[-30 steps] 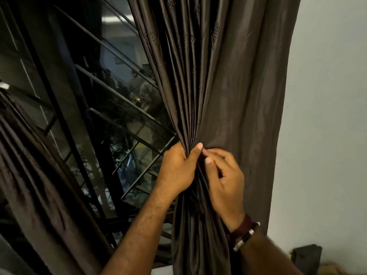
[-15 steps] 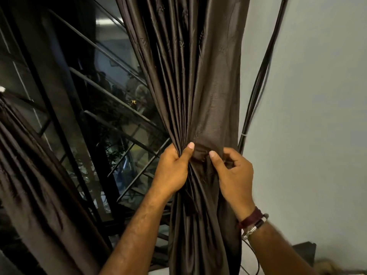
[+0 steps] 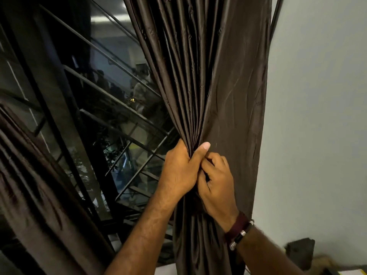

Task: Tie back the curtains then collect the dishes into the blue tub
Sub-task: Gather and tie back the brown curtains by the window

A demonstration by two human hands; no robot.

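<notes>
Between my fingers: brown curtain, gathered, left hand clenched round the pleats, right hand touching it, pinching folds just below the thumb. Tie-back unseen; I advise holding the bunch tight. Dishes, tub: absent.

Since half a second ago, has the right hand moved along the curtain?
Yes. The right hand has slid left, away from the pale wall, and now presses against the left hand on the gathered curtain.
</notes>
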